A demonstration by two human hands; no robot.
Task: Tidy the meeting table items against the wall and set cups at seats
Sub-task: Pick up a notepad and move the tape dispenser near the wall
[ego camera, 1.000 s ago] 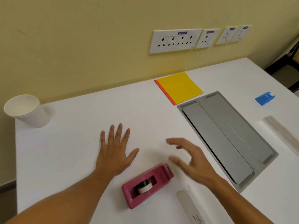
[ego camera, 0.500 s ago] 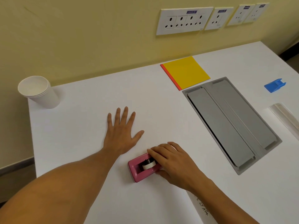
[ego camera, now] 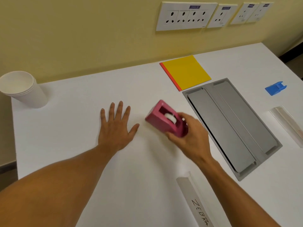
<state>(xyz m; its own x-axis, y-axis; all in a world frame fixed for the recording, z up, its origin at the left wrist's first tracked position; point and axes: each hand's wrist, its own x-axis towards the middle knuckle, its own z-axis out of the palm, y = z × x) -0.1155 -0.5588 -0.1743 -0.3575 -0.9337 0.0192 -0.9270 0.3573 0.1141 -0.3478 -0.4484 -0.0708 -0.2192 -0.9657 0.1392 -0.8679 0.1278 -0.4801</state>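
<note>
My right hand [ego camera: 191, 136] grips a pink tape dispenser [ego camera: 161, 119] with a white roll inside, holding it lifted and tilted above the white table [ego camera: 78, 112]. To its left, my left hand [ego camera: 115, 126] lies flat on the table with fingers spread. A stack of white paper cups [ego camera: 23, 89] stands at the table's far left corner near the wall. A yellow notepad with an orange edge [ego camera: 186, 72] lies close to the wall. A small blue plastic piece [ego camera: 275, 88] sits at the right.
A grey metal cable-box lid [ego camera: 232, 126] is set into the table right of my right hand. A white name card marked with handwriting [ego camera: 195, 202] lies near the front edge, and another folded card [ego camera: 288, 125] at the right. Wall sockets [ego camera: 185, 16] line the yellow wall.
My right hand reached down onto the tape dispenser, took hold of it, lifted it and carried it farther from the front edge. The left hand stayed flat.
</note>
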